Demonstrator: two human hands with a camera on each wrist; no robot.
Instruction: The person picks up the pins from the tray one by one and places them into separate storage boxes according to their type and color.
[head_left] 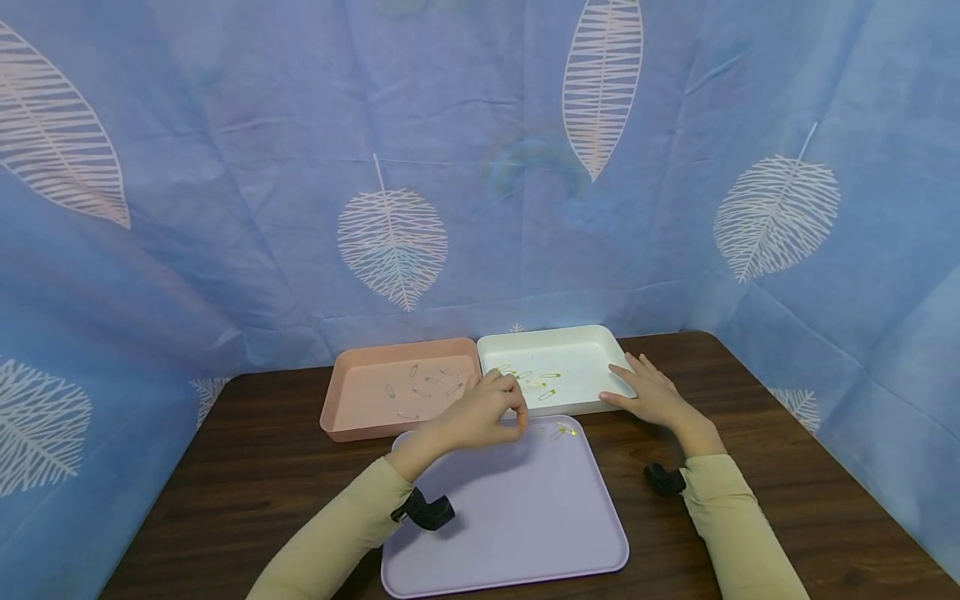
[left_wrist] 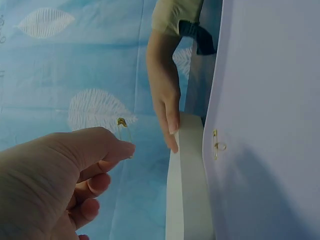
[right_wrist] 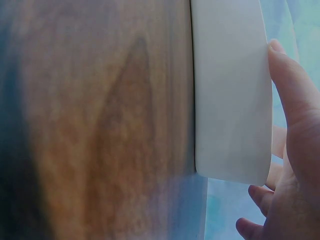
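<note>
My left hand (head_left: 480, 417) is raised above the far part of the lilac tray (head_left: 525, 517). Between its thumb and forefinger it pinches a gold safety pin (left_wrist: 121, 122), head up, in the left wrist view. My right hand (head_left: 654, 396) rests at the right end of the white tray (head_left: 592, 367); its thumb touches the near rim (right_wrist: 268, 60) and the fingers spread loosely past the corner. Several gold safety pins (head_left: 547, 394) lie in the left half of the white tray. More gold safety pins (head_left: 567, 430) lie at the lilac tray's far right corner.
A pink tray (head_left: 352, 400) with several silver safety pins (head_left: 432, 381) sits left of the white one, their sides together. All three trays are on a dark wooden table (head_left: 247, 475). A blue leaf-patterned cloth (head_left: 480, 250) hangs behind and at both sides.
</note>
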